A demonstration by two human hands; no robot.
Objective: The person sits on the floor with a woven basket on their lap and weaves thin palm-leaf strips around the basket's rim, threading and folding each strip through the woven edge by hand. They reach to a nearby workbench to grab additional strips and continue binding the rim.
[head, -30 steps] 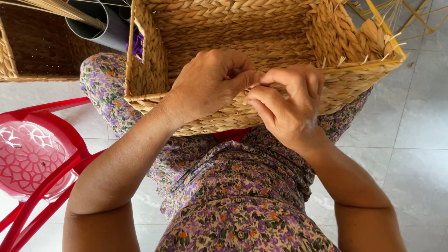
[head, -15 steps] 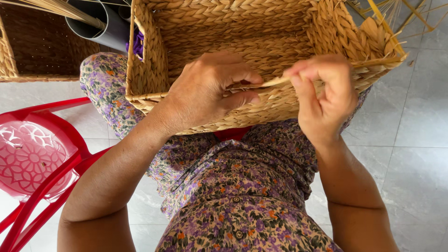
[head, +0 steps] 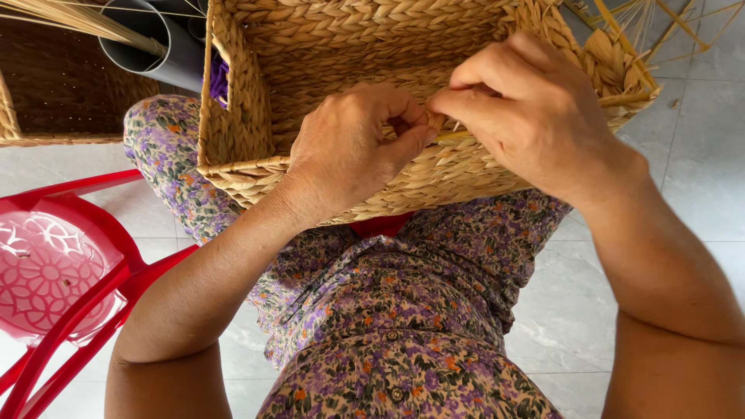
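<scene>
Pinching a straw strand at the basket's near rim

Both hands had come together: left hand (head: pixel 353 147) and right hand (head: pixel 528 109) fingers closed on the strand (head: pixel 454 135), basket (head: pixel 256 167) resting on the lap.

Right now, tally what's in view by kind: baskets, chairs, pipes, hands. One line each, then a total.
Woven baskets: 2, the light basket on the lap and the darker basket at upper left.
Red plastic chairs: 1, the red chair.
Grey pipes: 1 clearly seen, the grey pipe.
Hands: 2, left hand and right hand, both pinching a straw strand.
Total: 6.
</scene>
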